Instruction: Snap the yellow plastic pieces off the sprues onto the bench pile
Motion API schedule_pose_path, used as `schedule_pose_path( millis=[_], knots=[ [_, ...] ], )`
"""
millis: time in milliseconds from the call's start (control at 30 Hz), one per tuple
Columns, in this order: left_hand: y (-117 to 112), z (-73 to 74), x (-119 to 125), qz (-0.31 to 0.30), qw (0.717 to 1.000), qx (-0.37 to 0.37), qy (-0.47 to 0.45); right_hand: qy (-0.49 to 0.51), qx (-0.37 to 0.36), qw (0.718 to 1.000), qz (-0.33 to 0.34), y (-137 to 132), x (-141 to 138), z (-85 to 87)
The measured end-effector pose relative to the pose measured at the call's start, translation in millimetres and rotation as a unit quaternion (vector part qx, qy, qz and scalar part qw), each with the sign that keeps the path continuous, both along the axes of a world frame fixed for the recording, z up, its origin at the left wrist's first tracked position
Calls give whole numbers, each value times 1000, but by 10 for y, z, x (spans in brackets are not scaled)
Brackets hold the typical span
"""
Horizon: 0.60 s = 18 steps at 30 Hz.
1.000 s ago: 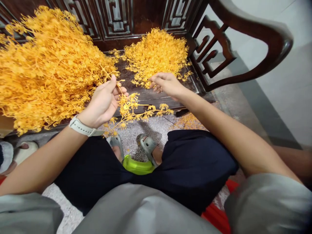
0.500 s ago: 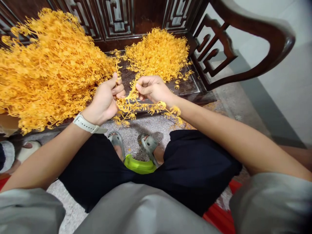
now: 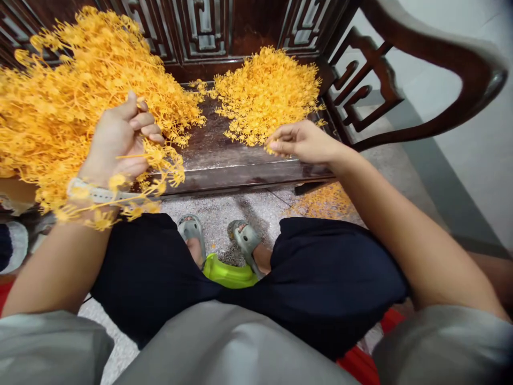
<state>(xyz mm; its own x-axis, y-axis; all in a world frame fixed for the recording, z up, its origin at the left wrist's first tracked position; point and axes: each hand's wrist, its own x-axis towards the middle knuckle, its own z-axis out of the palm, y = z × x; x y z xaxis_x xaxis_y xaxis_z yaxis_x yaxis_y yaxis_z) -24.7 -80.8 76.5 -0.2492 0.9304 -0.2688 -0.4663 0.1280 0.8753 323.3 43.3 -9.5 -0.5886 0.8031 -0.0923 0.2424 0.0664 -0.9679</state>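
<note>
Head view, from where I stand: what takes up the most room?

A dark carved wooden armchair (image 3: 204,27) with a lattice back, its curved arm (image 3: 473,69) sweeping across the upper right of the frame. A large heap of orange branching dried sprigs (image 3: 68,91) spills over the upper left, and a smaller orange pile of sprigs (image 3: 266,96) sits on the seat at top centre.

Why there?

Probably to keep both within reach of the person sitting facing the chair, knees in black shorts (image 3: 340,267) just below the seat.

And the hands?

The left hand (image 3: 120,139), with a white watch strap (image 3: 94,191), has its fingers curled round a sprig (image 3: 156,166), pressed into the big heap. The right hand (image 3: 304,141) pinches a tiny orange bit (image 3: 271,151) at the smaller pile's edge.

Different from before?

Yes: half a second ago they met over the seat, sharing a sprig. Now they're well apart.
</note>
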Motion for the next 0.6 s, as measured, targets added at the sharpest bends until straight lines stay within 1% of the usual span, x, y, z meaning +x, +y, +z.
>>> schedule_pose_path(
  millis=[33,67,100,167,233,267,300,333,367,400,467,533,600],
  knots=[
    [22,-17,-13,1,1000,-14,-4,-12,-23,999,40,-28,-21,-24],
    [44,-39,-11,3,1000,-25,-6,-5,-40,998,54,-43,-56,-41],
    [66,-65,1,5,999,-32,-3,19,-50,998,36,-39,-94,-53],
    [103,-124,50,6,1000,-26,10,77,-55,994,-59,34,-151,-72],
    [134,-187,121,6,1000,-8,25,97,-59,982,-153,148,-175,-90],
    [148,-218,164,5,1000,-1,25,89,-61,977,-181,189,-186,-94],
    [160,-245,211,7,1000,2,19,79,-62,976,-193,202,-207,-91],
    [172,-269,262,8,1000,1,9,73,-63,977,-190,179,-244,-78],
    [182,-288,316,8,1000,-5,-1,73,-63,981,-170,119,-302,-54],
    [190,-302,372,6,1000,-12,-8,76,-63,986,-136,26,-379,-21],
    [200,-317,478,-3,1000,-18,-2,84,-74,993,-38,-211,-576,61],
    [198,-316,562,-22,1000,-12,16,94,-90,990,58,-432,-774,128],
    [186,-301,609,-45,999,-2,25,107,-101,982,114,-571,-915,150]
  ],
)
